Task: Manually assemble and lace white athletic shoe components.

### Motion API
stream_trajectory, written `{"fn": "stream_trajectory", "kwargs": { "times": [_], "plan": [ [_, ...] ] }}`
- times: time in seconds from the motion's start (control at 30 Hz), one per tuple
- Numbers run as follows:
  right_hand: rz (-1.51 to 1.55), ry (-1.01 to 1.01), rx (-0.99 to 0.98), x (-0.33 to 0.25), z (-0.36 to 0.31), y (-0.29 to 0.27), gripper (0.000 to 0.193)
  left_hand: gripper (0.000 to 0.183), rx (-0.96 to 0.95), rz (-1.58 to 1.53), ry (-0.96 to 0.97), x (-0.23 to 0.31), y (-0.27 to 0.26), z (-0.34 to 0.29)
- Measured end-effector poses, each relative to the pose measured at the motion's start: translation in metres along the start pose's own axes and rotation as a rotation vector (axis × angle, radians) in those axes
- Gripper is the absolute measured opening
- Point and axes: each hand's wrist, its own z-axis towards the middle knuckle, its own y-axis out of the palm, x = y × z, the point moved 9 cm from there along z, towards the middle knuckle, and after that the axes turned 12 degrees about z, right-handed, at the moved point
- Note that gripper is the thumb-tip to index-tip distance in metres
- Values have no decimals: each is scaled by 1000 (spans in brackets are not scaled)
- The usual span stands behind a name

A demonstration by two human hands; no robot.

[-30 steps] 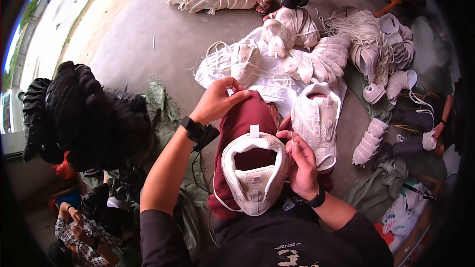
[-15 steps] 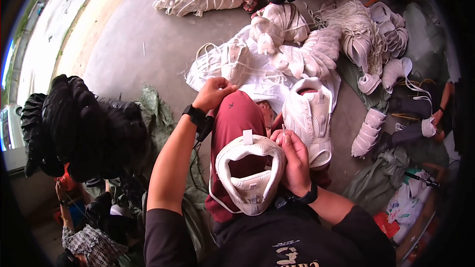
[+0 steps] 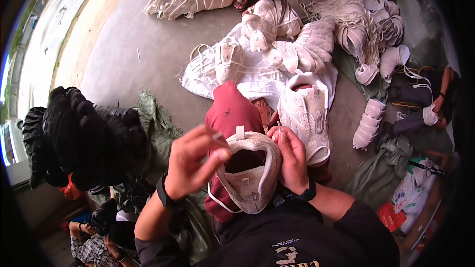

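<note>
A white shoe upper (image 3: 247,191), its collar facing up and a pull tab standing at its far side, rests on my lap. My right hand (image 3: 293,162) is closed at its right edge. A thin pale tip, too small to name, sticks up between thumb and forefinger. Over the left side of the collar is my left hand (image 3: 195,160), slightly blurred, with thumb and fingers apart and a white band on one finger. I see nothing held in it. Beyond my right hand, a second white shoe (image 3: 306,118) with laces sits near my knee.
Bundles of white uppers (image 3: 302,44) lie on a white sheet (image 3: 257,86) ahead. Black uppers (image 3: 81,133) are heaped at left. Another person's feet (image 3: 241,0) are at the top; a co-worker's hand (image 3: 438,104) shows at right, and another person (image 3: 96,244) sits lower left.
My left hand has come back from beyond my knee to the shoe upper's collar, and its fingers have parted. My right hand stays at the upper's right edge. The view has shifted slightly.
</note>
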Motion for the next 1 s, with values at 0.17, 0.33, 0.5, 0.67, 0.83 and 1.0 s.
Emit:
{"fn": "stream_trajectory", "kwargs": {
  "times": [0.17, 0.33, 0.5, 0.67, 0.83, 1.0],
  "plan": [
    [-21, 0, 18, 0, -5, -5, 23, 23, -1, 430, 62, 51, 11, -27],
    [-56, -44, -13, -4, -11, 1, 23, 37, -268, 585, -62, 52, 46, -40],
    [-41, -38, -19, -9, -18, 1, 24, 21, -349, 481, -46, 52, 48, -45],
    [14, 10, 46, -15, -27, -7, 27, 24, -183, 478, -75, 64, 10, -29],
    [-48, -207, 42, -37, -31, -4, 26, 24, -23, 574, -111, 47, -19, 5],
    [-202, -272, -18, -36, -50, 8, 23, 23, -111, 620, -84, 1, 5, 27]
  ]
}}
